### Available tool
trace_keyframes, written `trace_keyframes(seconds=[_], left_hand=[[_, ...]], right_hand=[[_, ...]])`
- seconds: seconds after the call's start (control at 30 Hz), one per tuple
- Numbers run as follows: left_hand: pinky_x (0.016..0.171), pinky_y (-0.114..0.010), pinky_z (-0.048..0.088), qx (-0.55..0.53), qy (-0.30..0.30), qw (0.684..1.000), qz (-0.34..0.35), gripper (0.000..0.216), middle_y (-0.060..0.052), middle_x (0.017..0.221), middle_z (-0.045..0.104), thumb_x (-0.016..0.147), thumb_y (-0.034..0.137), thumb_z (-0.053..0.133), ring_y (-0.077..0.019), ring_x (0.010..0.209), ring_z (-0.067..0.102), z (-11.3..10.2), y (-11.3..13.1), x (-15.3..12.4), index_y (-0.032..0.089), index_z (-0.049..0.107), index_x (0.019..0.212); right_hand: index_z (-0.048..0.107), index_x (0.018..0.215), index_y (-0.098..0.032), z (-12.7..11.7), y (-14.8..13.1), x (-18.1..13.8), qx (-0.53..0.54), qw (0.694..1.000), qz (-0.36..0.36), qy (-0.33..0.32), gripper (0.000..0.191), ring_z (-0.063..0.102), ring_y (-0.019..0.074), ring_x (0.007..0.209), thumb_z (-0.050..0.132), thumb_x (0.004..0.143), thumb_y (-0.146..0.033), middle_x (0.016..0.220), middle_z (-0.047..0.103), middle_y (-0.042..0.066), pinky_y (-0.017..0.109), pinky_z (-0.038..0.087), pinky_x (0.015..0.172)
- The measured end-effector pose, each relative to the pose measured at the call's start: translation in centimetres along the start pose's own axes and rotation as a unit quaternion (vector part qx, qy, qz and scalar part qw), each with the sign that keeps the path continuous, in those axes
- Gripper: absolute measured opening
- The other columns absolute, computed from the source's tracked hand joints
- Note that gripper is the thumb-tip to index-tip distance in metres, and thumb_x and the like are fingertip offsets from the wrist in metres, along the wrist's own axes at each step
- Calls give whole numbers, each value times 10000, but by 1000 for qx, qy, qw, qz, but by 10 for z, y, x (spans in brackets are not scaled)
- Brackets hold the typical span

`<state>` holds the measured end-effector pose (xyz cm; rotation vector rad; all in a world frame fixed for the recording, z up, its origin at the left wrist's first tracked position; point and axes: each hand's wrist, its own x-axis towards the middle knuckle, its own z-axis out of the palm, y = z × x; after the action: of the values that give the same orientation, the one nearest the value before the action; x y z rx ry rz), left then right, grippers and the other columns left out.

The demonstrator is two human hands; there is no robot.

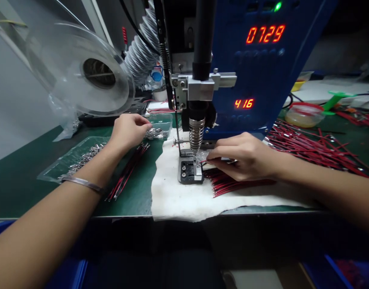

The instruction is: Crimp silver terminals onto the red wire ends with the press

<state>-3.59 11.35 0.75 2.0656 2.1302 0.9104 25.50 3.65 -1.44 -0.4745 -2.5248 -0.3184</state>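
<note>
My left hand is in a closed pinch beside a small clear tray of shiny metal parts; whatever its fingertips hold is too small to make out. My right hand pinches a red wire whose end reaches the small metal fixture. Right above that fixture stands the soldering head with its coiled spring. A bundle of red wires lies under my right hand. Below my left hand, several red and black wires with metal ends lie on the green mat.
A second clear tray of metal pieces sits at left. Behind the fixture rises the blue machine with lit red digits. A large clear reel hangs at upper left. A heap of red wires and a lidded tub are at right.
</note>
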Motion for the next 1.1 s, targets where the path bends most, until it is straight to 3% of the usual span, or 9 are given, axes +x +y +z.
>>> trace_keyframes(seconds=[0.17,0.5,0.7,0.77,0.9,1.0,1.07,1.1], left_hand=[[805,-402,478,62,-9,998,-17,206,-96,854,726,686,356,681,-331,930,643,4,-7,6,228,761,826],[841,-437,474,129,-20,991,5,279,-119,938,721,767,381,591,-343,965,623,4,-4,-2,232,759,933],[840,-491,467,147,16,987,69,464,-155,972,682,862,511,479,-346,925,593,-33,0,-27,161,707,1063],[790,-489,470,169,47,983,54,486,-124,802,641,835,570,501,-322,813,574,-53,-15,-33,159,713,983],[724,-395,439,230,16,973,24,514,-36,579,539,771,716,493,-203,579,427,-82,-72,-36,254,711,827],[667,-307,365,229,-62,971,-10,675,-26,526,531,718,861,386,-196,565,419,-91,-111,-37,287,732,799],[669,-279,335,201,-103,974,-25,683,-12,555,582,688,880,407,-198,606,480,-91,-123,-39,298,750,790],[671,-272,327,186,-119,975,-27,675,-4,573,610,668,883,428,-201,627,504,-89,-126,-39,304,756,782]], right_hand=[[618,847,-145,-2,0,0,-21,1000,0,-20,134,504,99,571,513,915,-193,685,597,12,249,330,523],[616,830,-156,-3,6,-2,-17,998,-14,-55,104,479,90,557,529,882,-180,709,610,7,245,326,522],[661,802,-163,-20,7,2,25,992,-4,-127,165,491,90,561,536,896,-214,687,609,7,256,317,515],[687,815,-181,-36,8,5,98,975,42,-197,127,534,86,596,574,873,-179,703,642,-3,239,368,536],[744,820,-227,-72,21,-7,146,933,150,-291,110,559,61,512,645,861,-250,699,701,-24,221,382,449],[785,862,-248,-93,43,-38,70,917,237,-314,189,597,54,495,685,812,-400,720,739,-7,221,352,445],[799,860,-234,-100,57,-61,-41,906,308,-288,250,628,67,548,712,743,-437,765,757,22,255,322,493],[804,818,-212,-102,62,-71,-100,885,351,-289,253,597,51,504,737,697,-423,714,749,36,275,288,494]])
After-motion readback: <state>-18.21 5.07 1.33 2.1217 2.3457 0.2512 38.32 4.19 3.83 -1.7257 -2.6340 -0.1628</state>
